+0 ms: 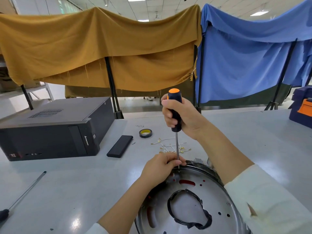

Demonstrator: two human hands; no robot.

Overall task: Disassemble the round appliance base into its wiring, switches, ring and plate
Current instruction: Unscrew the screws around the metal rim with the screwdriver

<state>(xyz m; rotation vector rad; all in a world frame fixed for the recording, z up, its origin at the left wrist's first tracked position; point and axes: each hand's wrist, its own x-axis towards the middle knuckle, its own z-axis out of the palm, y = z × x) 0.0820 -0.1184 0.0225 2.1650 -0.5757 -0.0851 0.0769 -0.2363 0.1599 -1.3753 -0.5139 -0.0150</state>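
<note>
The round appliance base (pixel 214 198) lies near the table's front edge, a shiny metal plate with holes, red slots and a black tape-wrapped loop (pixel 189 210) at its middle. My right hand (pixel 182 117) grips the black-and-orange handle of a screwdriver (pixel 175 114) held upright, its tip at the plate's far rim. My left hand (pixel 162 166) pinches the screwdriver's shaft near the tip and rests on the base's rim. White wires with brass terminals (pixel 170 146) lie in a loose heap just beyond the base.
A black Lenovo computer case (pixel 50 130) lies at the left, with a flat black box (pixel 120 146) and a roll of black tape (pixel 145 133) beside it. A second screwdriver (pixel 23 195) lies at the front left. A blue-orange toolbox (pixel 302 108) sits far right.
</note>
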